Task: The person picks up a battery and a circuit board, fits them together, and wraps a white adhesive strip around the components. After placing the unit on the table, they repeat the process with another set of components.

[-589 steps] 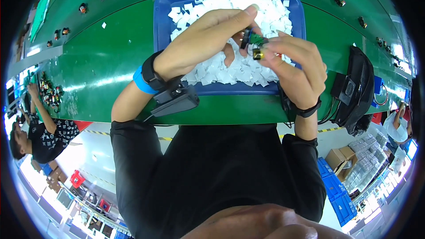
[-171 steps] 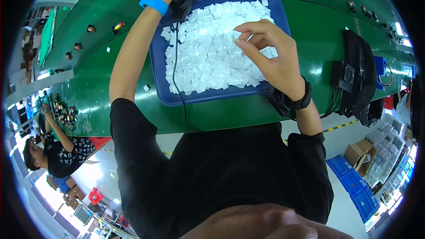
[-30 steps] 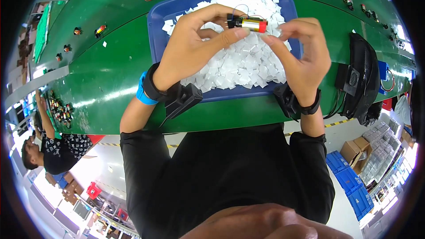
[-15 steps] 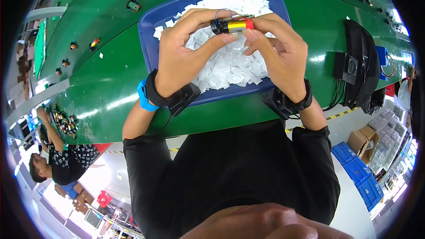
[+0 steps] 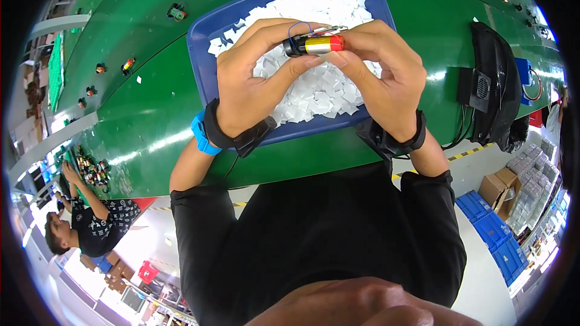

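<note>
I have two hands in view, the left hand pinching the black-capped end and the right hand pinching the red end of one silver-and-yellow cylinder, held nearly level above one blue tray. White squares, too many for me to count, lie in that tray; left of it on the green table I make out one loose square, at least five small assemblies and one heap of parts.

Cylinder — black, yellow, silver, red | blue tray | white squares | green tabletop
</note>
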`<state>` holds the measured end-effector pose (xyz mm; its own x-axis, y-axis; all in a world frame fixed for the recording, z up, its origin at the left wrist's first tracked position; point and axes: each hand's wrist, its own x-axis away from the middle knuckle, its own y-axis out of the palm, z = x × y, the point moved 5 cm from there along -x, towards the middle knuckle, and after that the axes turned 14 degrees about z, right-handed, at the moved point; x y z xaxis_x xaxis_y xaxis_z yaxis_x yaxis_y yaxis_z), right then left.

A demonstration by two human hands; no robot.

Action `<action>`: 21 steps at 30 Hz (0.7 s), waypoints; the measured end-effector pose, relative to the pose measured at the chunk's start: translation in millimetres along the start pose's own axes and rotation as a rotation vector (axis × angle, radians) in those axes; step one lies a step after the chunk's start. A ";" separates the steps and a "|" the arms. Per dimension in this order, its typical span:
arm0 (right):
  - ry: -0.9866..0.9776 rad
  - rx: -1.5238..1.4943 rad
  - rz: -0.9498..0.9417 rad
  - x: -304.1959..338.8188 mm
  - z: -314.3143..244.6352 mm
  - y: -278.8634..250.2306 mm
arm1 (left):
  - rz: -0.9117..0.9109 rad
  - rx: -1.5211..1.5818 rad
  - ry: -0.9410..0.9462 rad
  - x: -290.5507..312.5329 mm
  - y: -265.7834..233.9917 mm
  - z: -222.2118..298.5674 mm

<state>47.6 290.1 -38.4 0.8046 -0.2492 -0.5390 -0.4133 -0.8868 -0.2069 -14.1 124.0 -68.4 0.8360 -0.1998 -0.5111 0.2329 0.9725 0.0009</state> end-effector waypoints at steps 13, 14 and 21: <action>0.176 -0.052 -0.067 -2.7 3.3 0.4 | 0.023 -0.085 -0.001 -2.0 1.5 7.6; 0.198 -0.073 -0.065 -1.6 4.9 1.1 | 0.010 -0.115 0.057 -3.8 1.9 11.4; 0.280 -0.093 -0.115 -1.7 8.1 0.1 | -0.056 -0.180 0.148 -9.1 1.8 21.4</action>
<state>42.8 293.6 -44.2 0.9352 -0.2316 -0.2678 -0.2828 -0.9438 -0.1711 -10.7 125.0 -45.4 0.7395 -0.2470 -0.6262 0.1737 0.9688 -0.1770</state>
